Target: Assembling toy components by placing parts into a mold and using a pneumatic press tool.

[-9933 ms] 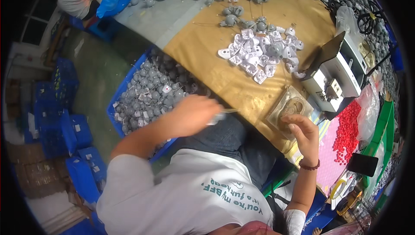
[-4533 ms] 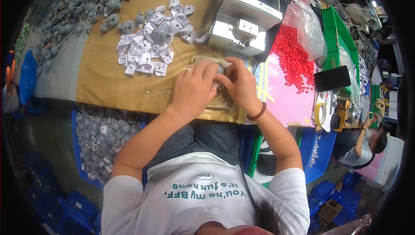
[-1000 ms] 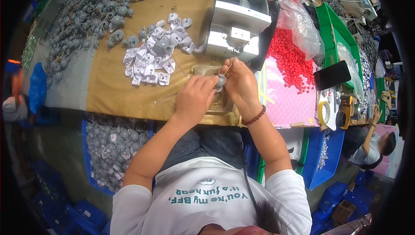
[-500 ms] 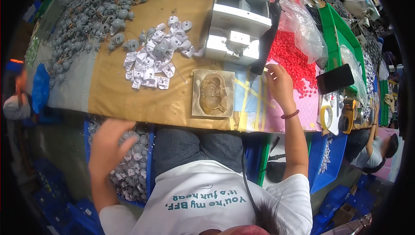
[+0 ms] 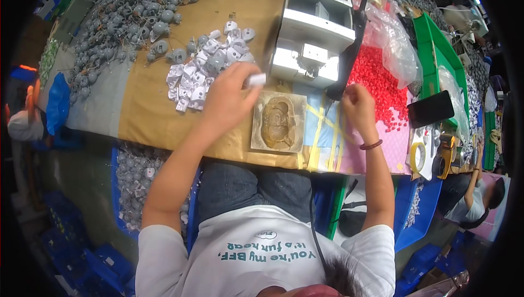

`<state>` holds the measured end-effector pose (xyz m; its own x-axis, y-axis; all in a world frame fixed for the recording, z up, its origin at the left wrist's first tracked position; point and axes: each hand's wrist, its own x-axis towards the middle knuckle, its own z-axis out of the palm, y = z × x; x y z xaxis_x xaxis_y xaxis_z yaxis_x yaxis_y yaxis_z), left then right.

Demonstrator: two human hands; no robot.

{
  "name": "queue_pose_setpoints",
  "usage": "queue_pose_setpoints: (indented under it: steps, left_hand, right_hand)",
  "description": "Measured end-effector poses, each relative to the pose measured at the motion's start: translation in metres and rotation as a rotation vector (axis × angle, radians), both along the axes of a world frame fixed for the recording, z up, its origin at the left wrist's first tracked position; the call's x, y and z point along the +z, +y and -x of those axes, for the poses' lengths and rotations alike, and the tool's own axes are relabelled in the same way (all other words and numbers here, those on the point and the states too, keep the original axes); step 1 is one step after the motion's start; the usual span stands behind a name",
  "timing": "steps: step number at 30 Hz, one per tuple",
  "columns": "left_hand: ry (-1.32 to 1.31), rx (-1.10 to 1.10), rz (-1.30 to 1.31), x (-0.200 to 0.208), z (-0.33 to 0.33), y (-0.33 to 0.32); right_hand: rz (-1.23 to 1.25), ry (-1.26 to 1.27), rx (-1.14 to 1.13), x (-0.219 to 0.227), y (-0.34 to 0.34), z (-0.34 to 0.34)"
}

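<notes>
At the far left a co-worker in a pale top is sitting beyond the table's end, near a wavy blue object. Round grey parts with thin wires are lying in a broad heap on the upper left of the table, and a blue bin full of similar grey pieces is standing below the table's near edge. To the right of the heap, white shells are sitting in a loose pile, a few grey parts among them. The left hand is hovering beside this pile, its thumb and fingers clamping a white piece near the upper left corner of a square block with a rounded hollow. Behind the block a white machine is standing. Farther right, the right hand is poised at the near-left edge of many small red pieces, thumb and fingertips drawn together; I cannot tell whether anything is between them. Beyond, a dark phone is lying beside a green tray.
</notes>
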<state>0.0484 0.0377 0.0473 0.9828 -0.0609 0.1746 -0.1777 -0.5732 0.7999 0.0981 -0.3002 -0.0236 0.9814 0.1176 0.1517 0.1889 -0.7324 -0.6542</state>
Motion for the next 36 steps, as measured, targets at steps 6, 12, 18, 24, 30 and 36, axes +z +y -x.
queue_pose_setpoints:
  steps: [6, 12, 18, 24, 30, 36]
  left_hand:
    - [-0.122, -0.373, -0.029, -0.038, 0.048, -0.019]
    - [-0.214, -0.261, -0.295, -0.026, 0.054, -0.025]
    - [-0.238, -0.254, -0.202, -0.051, 0.036, -0.027]
    - [-0.272, -0.082, -0.211, -0.040, 0.044, -0.032]
    - [-0.338, -0.222, 0.013, -0.015, 0.067, -0.024]
    - [-0.357, 0.161, -0.757, -0.013, 0.005, 0.020]
  right_hand:
    - [-0.282, -0.152, 0.130, 0.014, 0.011, 0.007]
    - [-0.361, -0.042, 0.272, 0.033, 0.030, 0.036]
    - [-0.449, 0.053, 0.396, 0.048, 0.080, 0.054]
    - [-0.241, -0.288, 0.592, 0.034, 0.113, 0.052]
    - [-0.039, -0.492, 0.624, 0.021, 0.121, 0.050]
    - [0.045, -0.507, 0.614, 0.018, 0.124, 0.057]
